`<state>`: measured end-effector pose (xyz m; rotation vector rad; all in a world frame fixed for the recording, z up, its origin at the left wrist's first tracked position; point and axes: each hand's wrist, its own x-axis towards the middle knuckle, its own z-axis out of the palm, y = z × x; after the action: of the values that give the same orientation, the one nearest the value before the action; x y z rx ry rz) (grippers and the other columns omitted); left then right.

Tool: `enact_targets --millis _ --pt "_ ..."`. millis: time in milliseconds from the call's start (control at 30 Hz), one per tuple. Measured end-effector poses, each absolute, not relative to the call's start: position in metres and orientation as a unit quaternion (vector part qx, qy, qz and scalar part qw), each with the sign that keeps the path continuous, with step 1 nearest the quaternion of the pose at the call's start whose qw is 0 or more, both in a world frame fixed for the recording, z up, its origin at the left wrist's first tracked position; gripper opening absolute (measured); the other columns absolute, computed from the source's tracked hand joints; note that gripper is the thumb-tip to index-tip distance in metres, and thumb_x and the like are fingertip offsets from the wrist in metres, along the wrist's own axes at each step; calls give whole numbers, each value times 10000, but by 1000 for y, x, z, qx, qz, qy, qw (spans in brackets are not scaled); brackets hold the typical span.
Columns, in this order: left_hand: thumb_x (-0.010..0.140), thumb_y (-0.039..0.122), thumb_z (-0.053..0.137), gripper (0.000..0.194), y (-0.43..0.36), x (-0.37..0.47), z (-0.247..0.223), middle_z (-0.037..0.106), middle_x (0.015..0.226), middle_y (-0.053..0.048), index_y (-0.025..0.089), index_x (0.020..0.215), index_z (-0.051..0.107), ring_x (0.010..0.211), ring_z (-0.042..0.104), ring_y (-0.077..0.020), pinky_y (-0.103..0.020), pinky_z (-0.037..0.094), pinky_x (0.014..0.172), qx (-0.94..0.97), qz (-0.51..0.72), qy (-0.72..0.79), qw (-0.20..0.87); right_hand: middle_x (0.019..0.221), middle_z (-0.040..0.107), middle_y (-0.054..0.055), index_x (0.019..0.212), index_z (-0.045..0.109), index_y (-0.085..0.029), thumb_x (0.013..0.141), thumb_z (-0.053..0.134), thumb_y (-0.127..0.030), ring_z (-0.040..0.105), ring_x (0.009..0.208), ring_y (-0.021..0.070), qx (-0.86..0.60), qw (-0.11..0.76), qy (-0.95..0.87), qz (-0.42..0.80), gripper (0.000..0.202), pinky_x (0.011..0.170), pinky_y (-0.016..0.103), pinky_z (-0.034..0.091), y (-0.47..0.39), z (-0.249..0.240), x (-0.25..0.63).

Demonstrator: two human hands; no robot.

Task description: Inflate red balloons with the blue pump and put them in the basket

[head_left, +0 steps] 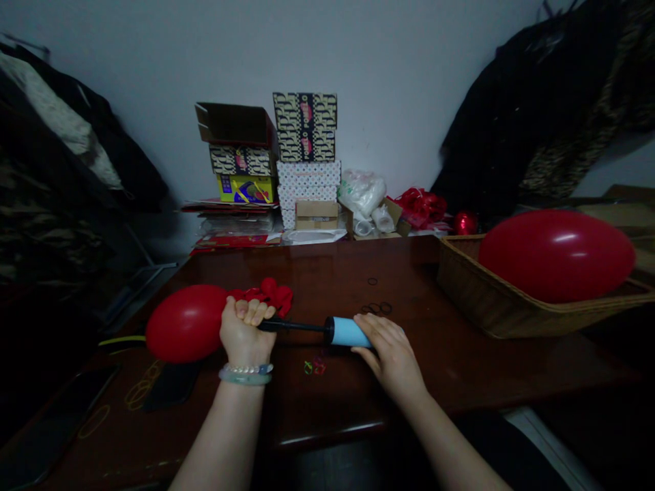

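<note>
A partly inflated red balloon (187, 323) lies against my left hand (248, 332), whose fingers are closed round the balloon's neck and the black nozzle end of a hand pump. The pump (349, 332) has a light blue barrel and a black rod, and it lies roughly level above the table. My right hand (389, 351) is wrapped round the right part of the blue barrel. Just behind my left hand is a pile of uninflated red balloons (276, 294). The balloon's neck is hidden by my left fingers.
On the right, a wicker basket (491, 315) holds a large red balloon (557, 256). Black rings (377, 308), small coloured bands (314, 367) and yellow rings (139, 394) lie on the brown table (327, 266). Stacked boxes (307, 126) stand at the back by the wall.
</note>
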<state>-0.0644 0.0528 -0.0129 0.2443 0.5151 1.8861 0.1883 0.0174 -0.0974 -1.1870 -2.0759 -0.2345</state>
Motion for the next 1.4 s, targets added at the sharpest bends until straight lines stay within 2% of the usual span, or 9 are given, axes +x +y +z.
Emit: enact_targets --millis 67,400,867,1100,1400 --pt "944 286 362 471 53 -71 -13 231 370 62 187 503 232 317 240 -69 -229 271 396 105 798 211 555 1297 585 80 1357 453 -223 888 571 -367 509 1233 238 -458 361 -806 -100 505 1061 466 385 18 -98 190" --pt "938 297 400 476 49 -52 -17 223 374 66 184 499 253 321 238 -63 -223 271 398 103 798 202 558 1243 616 90 1342 476 -217 882 580 -310 558 1149 248 -450 416 -784 -100 480 972 441 453 9 -101 180" --pt "897 294 487 449 43 -11 -31 223 401 79 190 530 251 337 229 -59 -226 276 412 118 776 232 574 1241 614 95 1324 483 -186 866 609 -300 554 1135 253 -463 401 -787 -66 488 966 424 444 3 -110 166" --pt "915 342 464 479 46 -19 -23 222 385 72 190 512 254 330 217 -66 -230 261 400 133 785 236 558 1262 603 93 1351 457 -195 878 590 -343 549 1166 236 -454 383 -803 -48 513 984 407 453 8 -106 168" --pt "936 316 409 487 49 -47 -11 227 370 63 185 494 251 326 222 -69 -228 271 397 123 799 225 544 1300 580 92 1358 455 -206 886 574 -352 518 1223 236 -455 373 -806 -70 508 1029 426 428 17 -103 185"
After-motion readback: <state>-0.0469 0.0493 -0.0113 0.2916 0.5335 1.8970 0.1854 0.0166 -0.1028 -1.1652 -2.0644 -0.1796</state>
